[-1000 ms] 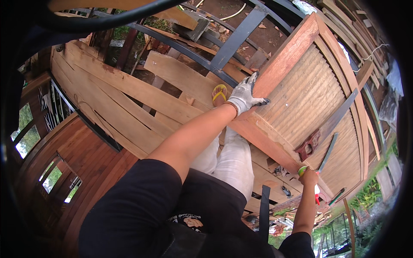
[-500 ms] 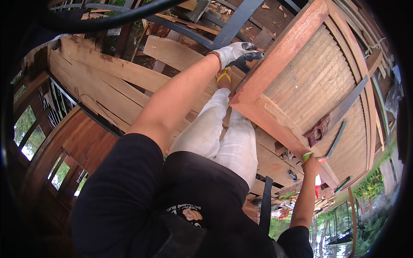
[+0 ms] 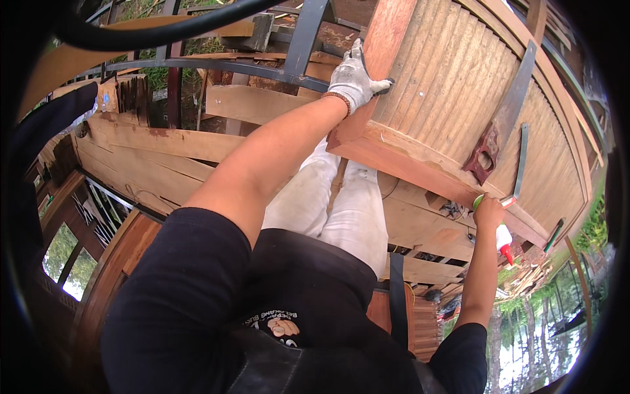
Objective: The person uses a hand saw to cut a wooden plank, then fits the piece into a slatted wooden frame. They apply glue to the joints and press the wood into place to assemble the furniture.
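My left hand (image 3: pixel 354 80), in a grey-white glove with dark fingertips, grips the reddish edge rail of a framed wooden panel (image 3: pixel 433 72). Its thumb lies across the rail and its fingers reach along the outer side. Slats fill the panel's middle. At the near rail, my bare right hand (image 3: pixel 489 213) is closed around a white bottle (image 3: pixel 503 235) with a red tip pointing down; a green part shows above the fingers. A handsaw (image 3: pixel 485 151) with a brown handle lies on the panel. Beside it is a thin grey bar (image 3: pixel 522 161), its reddish end close to my right hand.
Long planks (image 3: pixel 157 141) lie at the left and beneath the panel. A dark metal frame (image 3: pixel 305 43) stands beyond my left hand. Near the panel's right corner lies a small green stick (image 3: pixel 554 235). Wooden doors or window frames (image 3: pixel 111 262) stand at the lower left.
The panel's near corner has shifted left and up in view. My left hand has changed its hold, with the thumb now over the rail. My right hand still has the bottle.
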Demonstrator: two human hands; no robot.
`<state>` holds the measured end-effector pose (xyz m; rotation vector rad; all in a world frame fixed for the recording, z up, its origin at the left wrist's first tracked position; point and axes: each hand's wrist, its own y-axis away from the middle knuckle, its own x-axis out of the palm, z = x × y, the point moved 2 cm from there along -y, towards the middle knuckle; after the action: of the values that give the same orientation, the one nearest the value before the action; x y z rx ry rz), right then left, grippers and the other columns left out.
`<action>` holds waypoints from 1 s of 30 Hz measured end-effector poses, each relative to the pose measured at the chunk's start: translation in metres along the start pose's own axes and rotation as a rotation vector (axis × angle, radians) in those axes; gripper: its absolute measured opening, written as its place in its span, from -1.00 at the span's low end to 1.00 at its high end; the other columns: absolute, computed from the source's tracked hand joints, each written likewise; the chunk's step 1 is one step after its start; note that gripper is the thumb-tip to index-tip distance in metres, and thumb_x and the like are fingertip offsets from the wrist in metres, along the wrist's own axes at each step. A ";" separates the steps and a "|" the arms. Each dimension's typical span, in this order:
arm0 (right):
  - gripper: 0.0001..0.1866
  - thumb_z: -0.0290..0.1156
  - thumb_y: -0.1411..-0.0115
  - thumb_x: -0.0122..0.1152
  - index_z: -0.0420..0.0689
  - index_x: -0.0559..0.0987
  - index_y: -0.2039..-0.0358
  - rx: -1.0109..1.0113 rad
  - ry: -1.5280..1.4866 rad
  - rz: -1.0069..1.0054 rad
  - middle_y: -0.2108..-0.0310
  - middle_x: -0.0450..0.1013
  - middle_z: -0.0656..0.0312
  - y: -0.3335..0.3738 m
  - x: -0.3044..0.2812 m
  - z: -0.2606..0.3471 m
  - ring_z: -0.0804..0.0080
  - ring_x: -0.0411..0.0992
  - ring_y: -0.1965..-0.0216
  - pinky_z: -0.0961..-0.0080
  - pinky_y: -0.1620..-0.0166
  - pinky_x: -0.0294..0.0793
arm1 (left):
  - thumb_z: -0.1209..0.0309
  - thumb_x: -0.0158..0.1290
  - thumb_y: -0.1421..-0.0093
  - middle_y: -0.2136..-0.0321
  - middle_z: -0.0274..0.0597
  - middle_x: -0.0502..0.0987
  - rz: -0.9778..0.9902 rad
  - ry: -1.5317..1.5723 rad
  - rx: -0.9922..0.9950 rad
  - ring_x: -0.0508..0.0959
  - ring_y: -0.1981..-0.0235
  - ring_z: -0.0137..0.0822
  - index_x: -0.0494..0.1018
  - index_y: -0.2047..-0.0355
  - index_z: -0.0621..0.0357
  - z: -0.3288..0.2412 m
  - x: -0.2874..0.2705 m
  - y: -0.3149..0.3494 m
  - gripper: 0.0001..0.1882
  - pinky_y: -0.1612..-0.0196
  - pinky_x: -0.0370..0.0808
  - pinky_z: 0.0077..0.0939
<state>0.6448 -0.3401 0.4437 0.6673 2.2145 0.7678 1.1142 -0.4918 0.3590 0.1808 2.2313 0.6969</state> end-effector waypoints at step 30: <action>-0.26 -0.07 0.04 0.42 -0.18 0.48 -0.12 0.116 -1.036 0.696 -0.01 0.58 -0.01 0.269 0.082 0.145 0.08 0.58 -0.01 0.15 -0.03 0.57 | 0.04 0.33 -0.10 -0.13 0.20 0.50 0.066 0.246 0.043 0.54 -0.12 0.03 0.09 -0.40 0.09 0.085 0.057 0.009 -0.02 -0.14 0.49 -0.19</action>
<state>0.7639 -0.0535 0.5062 1.5132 1.0641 0.4225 1.1356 -0.4286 0.2806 0.2003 2.4863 0.7406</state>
